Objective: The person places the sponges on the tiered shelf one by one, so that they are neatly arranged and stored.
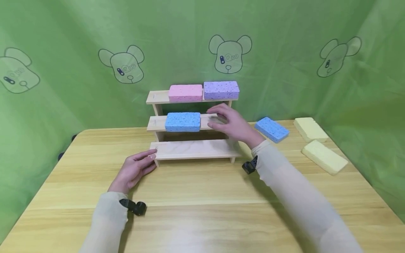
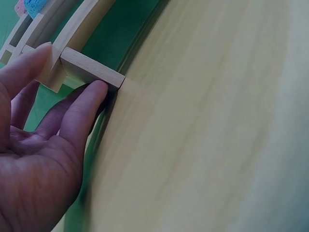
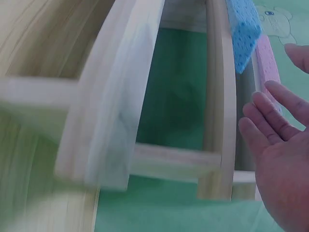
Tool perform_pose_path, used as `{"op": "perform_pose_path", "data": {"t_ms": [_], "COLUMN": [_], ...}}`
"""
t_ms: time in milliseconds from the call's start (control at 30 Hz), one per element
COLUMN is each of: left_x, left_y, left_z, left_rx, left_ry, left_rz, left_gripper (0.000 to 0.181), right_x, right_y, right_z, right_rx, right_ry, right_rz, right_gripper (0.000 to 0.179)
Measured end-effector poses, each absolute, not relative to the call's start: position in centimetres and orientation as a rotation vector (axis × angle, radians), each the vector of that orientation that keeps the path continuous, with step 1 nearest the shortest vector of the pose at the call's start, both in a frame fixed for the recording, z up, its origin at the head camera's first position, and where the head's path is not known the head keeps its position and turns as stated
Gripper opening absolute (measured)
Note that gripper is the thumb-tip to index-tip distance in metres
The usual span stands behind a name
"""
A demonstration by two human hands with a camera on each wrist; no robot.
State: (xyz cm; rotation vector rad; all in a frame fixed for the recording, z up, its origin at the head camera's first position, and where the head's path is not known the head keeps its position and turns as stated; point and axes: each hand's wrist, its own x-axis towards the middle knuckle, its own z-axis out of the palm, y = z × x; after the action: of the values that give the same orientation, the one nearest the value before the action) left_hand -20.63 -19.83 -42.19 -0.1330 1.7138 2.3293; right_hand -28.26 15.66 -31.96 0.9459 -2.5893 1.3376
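Observation:
A three-tier wooden shelf (image 1: pixel 196 149) stands on the table. On its middle tier lies a blue sponge (image 1: pixel 182 122), with a pink sponge (image 1: pixel 185 93) and a purple sponge (image 1: pixel 221 90) side by side on the top tier. My left hand (image 1: pixel 136 169) touches the left end of the bottom tier; in the left wrist view its fingertips (image 2: pixel 99 88) rest against the board's end and the leg. Over the right part of the middle tier, my right hand (image 1: pixel 232 123) is held with fingers spread and nothing in it, just right of the blue sponge.
A second blue sponge (image 1: pixel 272 129) lies on the table right of the shelf. Beyond it are two pale yellow sponges, one farther back (image 1: pixel 310 129) and one nearer (image 1: pixel 325 157). A green curtain (image 1: pixel 177 42) hangs close behind the shelf and table (image 1: pixel 202 214).

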Motion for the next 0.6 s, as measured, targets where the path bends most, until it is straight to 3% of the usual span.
{"op": "perform_pose_path", "data": {"t_ms": [600], "left_x": [-20.7], "left_y": [-19.8], "left_z": [-42.2], "left_rx": [-0.118], "left_ry": [1.707], "left_rz": [2.337], "left_gripper": [0.033], "right_x": [-26.6], "right_y": [20.9], "right_z": [-32.3], "right_rx": [0.804], "right_ry": [-2.689], "right_rz": [1.282], "right_gripper": [0.062]}}
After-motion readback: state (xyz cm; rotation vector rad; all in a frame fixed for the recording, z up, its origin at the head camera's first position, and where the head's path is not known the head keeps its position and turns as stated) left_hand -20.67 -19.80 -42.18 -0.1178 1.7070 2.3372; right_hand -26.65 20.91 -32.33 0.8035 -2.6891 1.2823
